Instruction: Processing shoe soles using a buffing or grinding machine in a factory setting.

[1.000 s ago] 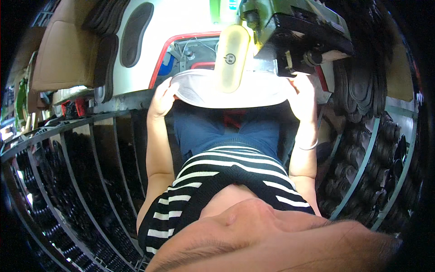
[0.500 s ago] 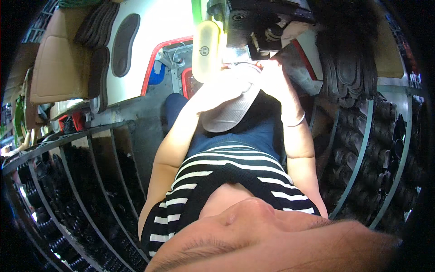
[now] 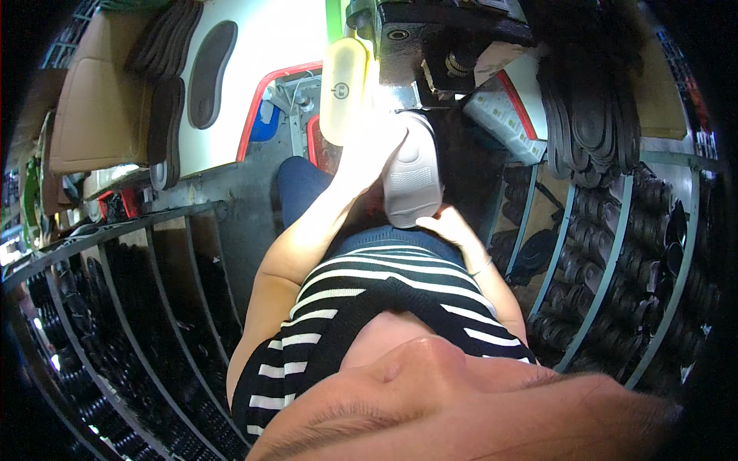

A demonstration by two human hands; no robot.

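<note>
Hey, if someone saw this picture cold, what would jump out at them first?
First the pale grey shoe sole at top centre, held on end under a dark machine, the left hand gripping its upper left side and the right hand cupping its lower end. Next, the curved wire racks packed with dark soles on both sides, and a stack of dark soles at upper right.

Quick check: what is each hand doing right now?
Left hand: closed on the upper end of the white shoe sole, under the machine.
Right hand: closed on the sole's lower end.
</note>
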